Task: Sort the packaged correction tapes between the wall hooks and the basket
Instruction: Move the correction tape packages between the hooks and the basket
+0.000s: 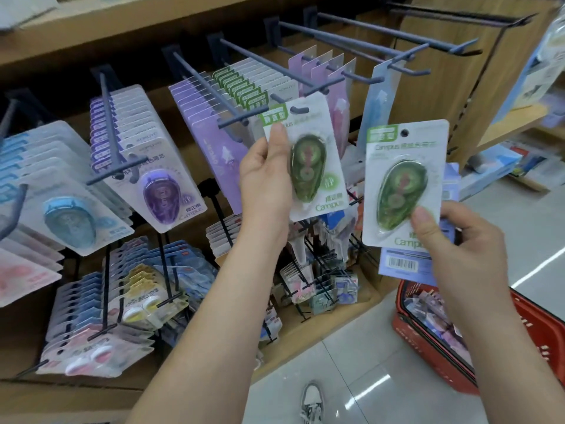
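Gripping a green correction tape pack, the left hand has its hang hole at the tip of a wall hook, up-left of the red basket. The right hand pinches a second green pack with blue packs behind, just above the basket, which holds jumbled purple and pink packs.

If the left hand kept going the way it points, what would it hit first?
Probably the row of green-labelled packs hanging behind the green correction tape pack the left hand holds; depth is unclear.
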`<state>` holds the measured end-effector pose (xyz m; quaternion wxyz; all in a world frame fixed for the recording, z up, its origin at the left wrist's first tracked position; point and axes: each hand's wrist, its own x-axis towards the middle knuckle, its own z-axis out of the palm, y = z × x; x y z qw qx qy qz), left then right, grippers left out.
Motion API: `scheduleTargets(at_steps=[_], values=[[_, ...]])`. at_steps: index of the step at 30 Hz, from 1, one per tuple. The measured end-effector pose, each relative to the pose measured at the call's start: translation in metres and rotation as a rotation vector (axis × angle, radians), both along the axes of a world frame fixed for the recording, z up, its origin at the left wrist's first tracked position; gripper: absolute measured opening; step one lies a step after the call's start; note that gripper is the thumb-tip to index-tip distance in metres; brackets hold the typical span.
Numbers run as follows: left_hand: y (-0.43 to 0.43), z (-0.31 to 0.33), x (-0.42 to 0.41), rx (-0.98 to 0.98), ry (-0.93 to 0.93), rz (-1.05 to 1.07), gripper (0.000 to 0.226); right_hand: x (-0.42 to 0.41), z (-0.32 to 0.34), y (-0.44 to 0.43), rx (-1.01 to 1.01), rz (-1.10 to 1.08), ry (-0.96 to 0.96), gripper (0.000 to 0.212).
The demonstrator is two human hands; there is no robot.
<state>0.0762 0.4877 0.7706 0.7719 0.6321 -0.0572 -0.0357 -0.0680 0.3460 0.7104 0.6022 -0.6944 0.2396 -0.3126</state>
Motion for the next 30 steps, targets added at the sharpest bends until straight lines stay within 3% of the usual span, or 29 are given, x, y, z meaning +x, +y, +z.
scheduleTargets(at_steps=[2,4,6,10,18,22,24,26,30], values=[[0.004,-0.007,-0.010,0.007,0.021,-0.172,0.014,0.001,0.000,-0.001,-0.003,0.010,0.001,0.013],[0.010,-0.016,-0.020,0.123,0.010,-0.253,0.027,0.005,0.001,0.003,-0.001,0.055,0.004,0.018],[0.015,-0.024,-0.024,0.218,-0.003,-0.184,0.026,0.010,0.004,0.008,-0.013,0.093,0.008,0.021],[0.022,-0.023,-0.017,0.176,0.042,-0.031,0.008,0.020,0.006,0.012,0.019,0.159,-0.016,0.018],[0.011,-0.029,0.000,0.058,0.267,0.034,0.029,0.033,0.012,0.023,0.054,0.223,-0.027,0.029],[0.028,-0.040,-0.014,0.147,0.387,-0.044,0.044,0.037,0.015,0.028,0.069,0.261,-0.045,0.024],[0.034,-0.036,-0.023,0.148,0.352,-0.053,0.045,0.038,0.015,0.031,0.081,0.294,-0.060,0.026],[0.036,-0.022,-0.030,0.022,0.234,-0.055,0.042,0.039,0.016,0.032,0.090,0.319,-0.066,0.026],[0.025,0.001,-0.031,-0.011,-0.023,-0.156,0.017,0.041,0.016,0.036,0.080,0.355,-0.074,0.025]])
